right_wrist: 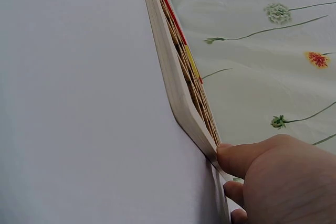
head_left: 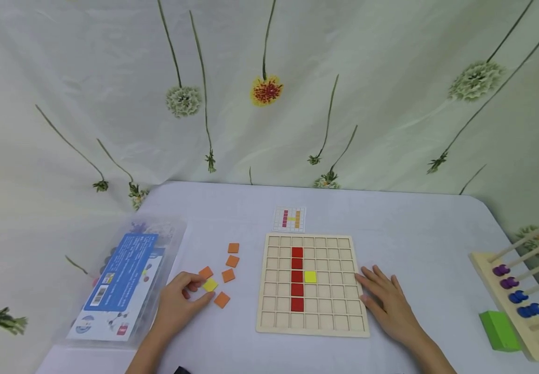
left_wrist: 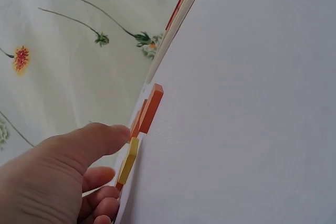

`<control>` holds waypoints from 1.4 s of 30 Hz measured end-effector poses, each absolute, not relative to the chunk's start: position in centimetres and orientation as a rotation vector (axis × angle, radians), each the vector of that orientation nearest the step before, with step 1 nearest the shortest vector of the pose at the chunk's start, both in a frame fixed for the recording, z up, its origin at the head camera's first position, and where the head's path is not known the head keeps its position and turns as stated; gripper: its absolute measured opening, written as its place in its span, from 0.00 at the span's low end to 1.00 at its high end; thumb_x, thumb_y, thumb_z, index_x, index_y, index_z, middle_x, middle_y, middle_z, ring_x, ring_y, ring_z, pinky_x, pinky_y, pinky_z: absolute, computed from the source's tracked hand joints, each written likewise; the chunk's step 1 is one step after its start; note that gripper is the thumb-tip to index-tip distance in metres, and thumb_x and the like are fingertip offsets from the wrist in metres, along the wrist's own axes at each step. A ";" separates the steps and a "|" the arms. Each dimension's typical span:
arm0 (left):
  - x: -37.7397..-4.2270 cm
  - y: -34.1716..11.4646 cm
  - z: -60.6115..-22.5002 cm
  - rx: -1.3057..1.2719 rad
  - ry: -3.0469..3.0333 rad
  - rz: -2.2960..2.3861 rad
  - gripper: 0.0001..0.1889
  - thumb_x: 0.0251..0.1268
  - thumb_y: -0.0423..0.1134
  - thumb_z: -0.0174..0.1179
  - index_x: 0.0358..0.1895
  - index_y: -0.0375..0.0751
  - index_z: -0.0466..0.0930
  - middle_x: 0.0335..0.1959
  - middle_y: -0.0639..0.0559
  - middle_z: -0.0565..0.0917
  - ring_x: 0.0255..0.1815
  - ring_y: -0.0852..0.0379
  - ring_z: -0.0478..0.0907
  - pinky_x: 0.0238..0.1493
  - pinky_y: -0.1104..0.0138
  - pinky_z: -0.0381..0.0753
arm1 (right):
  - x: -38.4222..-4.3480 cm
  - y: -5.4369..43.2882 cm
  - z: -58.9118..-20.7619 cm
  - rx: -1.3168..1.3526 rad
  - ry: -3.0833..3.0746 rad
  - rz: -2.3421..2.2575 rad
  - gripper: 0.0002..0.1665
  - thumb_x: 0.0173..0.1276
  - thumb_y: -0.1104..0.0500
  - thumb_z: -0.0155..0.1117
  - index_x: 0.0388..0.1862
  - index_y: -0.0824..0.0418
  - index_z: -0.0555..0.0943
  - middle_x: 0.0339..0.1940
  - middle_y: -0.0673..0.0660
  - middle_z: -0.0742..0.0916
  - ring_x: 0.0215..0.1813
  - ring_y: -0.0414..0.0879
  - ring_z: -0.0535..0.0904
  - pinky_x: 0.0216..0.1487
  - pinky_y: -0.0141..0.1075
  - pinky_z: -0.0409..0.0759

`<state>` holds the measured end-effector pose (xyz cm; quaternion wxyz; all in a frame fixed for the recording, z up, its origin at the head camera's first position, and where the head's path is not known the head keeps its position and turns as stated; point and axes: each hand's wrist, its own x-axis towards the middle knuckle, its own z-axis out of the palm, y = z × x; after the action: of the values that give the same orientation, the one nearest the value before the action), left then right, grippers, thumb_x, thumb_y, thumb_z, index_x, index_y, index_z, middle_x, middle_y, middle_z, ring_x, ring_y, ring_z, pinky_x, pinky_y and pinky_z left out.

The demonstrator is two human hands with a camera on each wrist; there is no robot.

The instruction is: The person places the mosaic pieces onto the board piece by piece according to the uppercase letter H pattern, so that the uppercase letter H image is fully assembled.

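Picking up the yellow tile at nine o'clock from the board seems in hand, the left hand curled around it and the right hand relaxed against the three o'clock edge, so the next move probably calls for carrying it there.

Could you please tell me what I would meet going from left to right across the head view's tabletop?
Clear plastic case with blue and white label, person's left hand, yellow square tile at its fingertips, pale wooden gridded board, right hand, pale wooden stand with purple and blue beads.
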<state>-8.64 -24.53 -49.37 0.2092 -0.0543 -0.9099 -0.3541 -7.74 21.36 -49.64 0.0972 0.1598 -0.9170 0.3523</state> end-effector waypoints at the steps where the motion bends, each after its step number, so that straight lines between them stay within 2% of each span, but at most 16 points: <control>1: -8.7 -24.6 -49.5 -0.149 -2.533 -0.979 0.19 0.33 0.35 0.81 0.34 0.43 0.85 0.28 0.58 0.80 0.28 0.67 0.70 0.27 0.77 0.70 | -7.7 21.3 -49.6 0.473 -2.714 1.040 0.25 0.69 0.58 0.62 0.65 0.58 0.76 0.69 0.65 0.75 0.73 0.69 0.60 0.72 0.67 0.43; 15: -8.7 -24.5 -49.8 -0.107 -2.616 -0.847 0.16 0.35 0.40 0.80 0.32 0.46 0.86 0.28 0.59 0.76 0.28 0.68 0.69 0.27 0.73 0.72 | -7.6 21.3 -49.7 0.463 -2.711 1.032 0.25 0.68 0.58 0.63 0.64 0.58 0.77 0.68 0.65 0.76 0.73 0.68 0.61 0.73 0.65 0.42; 35: -8.7 -24.5 -49.5 -0.071 -2.612 -0.897 0.15 0.37 0.34 0.79 0.33 0.42 0.87 0.30 0.57 0.78 0.29 0.68 0.70 0.28 0.74 0.72 | -7.6 21.3 -49.7 0.478 -2.694 1.033 0.25 0.68 0.58 0.62 0.65 0.58 0.77 0.68 0.66 0.75 0.73 0.68 0.61 0.72 0.67 0.43; 42: -8.6 -24.4 -49.0 0.035 -2.584 -1.046 0.15 0.44 0.31 0.75 0.39 0.39 0.84 0.31 0.53 0.81 0.30 0.65 0.71 0.29 0.75 0.73 | -7.7 21.4 -49.8 0.482 -2.695 1.019 0.25 0.69 0.58 0.62 0.65 0.59 0.76 0.69 0.65 0.75 0.75 0.65 0.60 0.73 0.66 0.43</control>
<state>-8.62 -24.39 -49.04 0.1760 0.0124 -0.9124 -0.3694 -7.71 21.38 -49.78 0.1099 0.1639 -0.9170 0.3466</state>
